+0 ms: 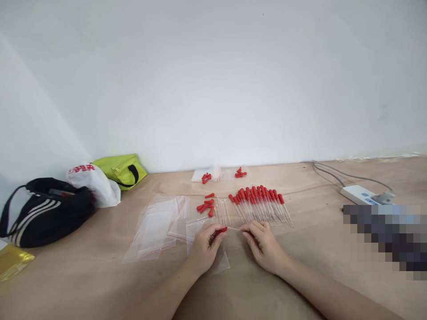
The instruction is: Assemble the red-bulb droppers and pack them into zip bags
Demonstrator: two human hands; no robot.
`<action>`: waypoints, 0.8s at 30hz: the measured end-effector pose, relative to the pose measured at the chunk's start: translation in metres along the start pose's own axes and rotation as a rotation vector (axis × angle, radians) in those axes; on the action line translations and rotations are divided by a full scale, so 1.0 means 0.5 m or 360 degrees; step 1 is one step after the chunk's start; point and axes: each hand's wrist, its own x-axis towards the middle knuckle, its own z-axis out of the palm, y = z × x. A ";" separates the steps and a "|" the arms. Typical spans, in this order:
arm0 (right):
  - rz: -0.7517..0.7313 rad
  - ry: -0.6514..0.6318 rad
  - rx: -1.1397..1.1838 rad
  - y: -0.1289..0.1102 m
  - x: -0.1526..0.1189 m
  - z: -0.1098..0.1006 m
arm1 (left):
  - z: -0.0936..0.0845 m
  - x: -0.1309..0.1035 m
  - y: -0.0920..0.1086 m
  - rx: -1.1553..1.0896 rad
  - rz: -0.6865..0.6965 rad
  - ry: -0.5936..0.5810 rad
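Observation:
My left hand (206, 248) pinches a red rubber bulb (220, 231), its open end facing right. Between finger and thumb of my right hand (262, 245) is a thin clear glass tube (233, 228), whose left end is at the bulb; whether it sits inside I cannot tell. Beyond my right hand lies a row of droppers with red bulbs (260, 202). Several loose red bulbs (206, 206) and a few bare glass tubes (223, 210) lie beyond my left hand. Clear zip bags (156, 226) are spread to the left, one partly under my left hand.
At the back lie bags with red bulbs (206, 178) and more bulbs (240, 173). On the left are a black bag (50, 213), a white plastic bag (96, 184), a lime bag (123, 171) and a gold packet (15, 262). A power strip (358, 194) with cables stands right.

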 end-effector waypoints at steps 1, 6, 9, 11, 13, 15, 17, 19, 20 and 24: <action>0.0000 -0.0022 0.0000 0.000 0.000 0.000 | -0.001 0.000 0.000 0.0002 0.0010 0.0001; 0.0013 -0.0121 0.0036 -0.003 0.003 -0.004 | -0.005 0.004 0.003 -0.0014 0.0092 -0.0053; 0.0006 -0.0183 0.0058 -0.004 0.006 -0.008 | -0.007 0.006 0.005 -0.0047 0.0126 -0.0102; -0.0009 -0.0220 0.0079 0.000 0.008 -0.011 | -0.009 0.007 0.007 -0.0056 0.0134 -0.0136; -0.0031 -0.0246 0.0088 0.007 0.010 -0.013 | -0.011 0.007 0.011 -0.0054 0.0131 -0.0184; -0.0057 -0.0259 0.0072 0.014 0.012 -0.014 | -0.013 0.006 0.015 -0.0051 0.0126 -0.0246; -0.0081 -0.0259 0.0040 0.020 0.014 -0.016 | -0.014 0.005 0.018 -0.0035 0.0132 -0.0297; -0.0097 -0.0250 -0.0002 0.021 0.015 -0.018 | -0.013 0.004 0.019 0.0002 0.0149 -0.0331; -0.0102 -0.0241 -0.0030 0.020 0.015 -0.019 | -0.013 0.003 0.018 0.0027 0.0159 -0.0339; -0.0139 -0.0174 -0.0148 0.010 0.015 -0.022 | -0.011 0.000 0.014 0.0129 0.0202 -0.0309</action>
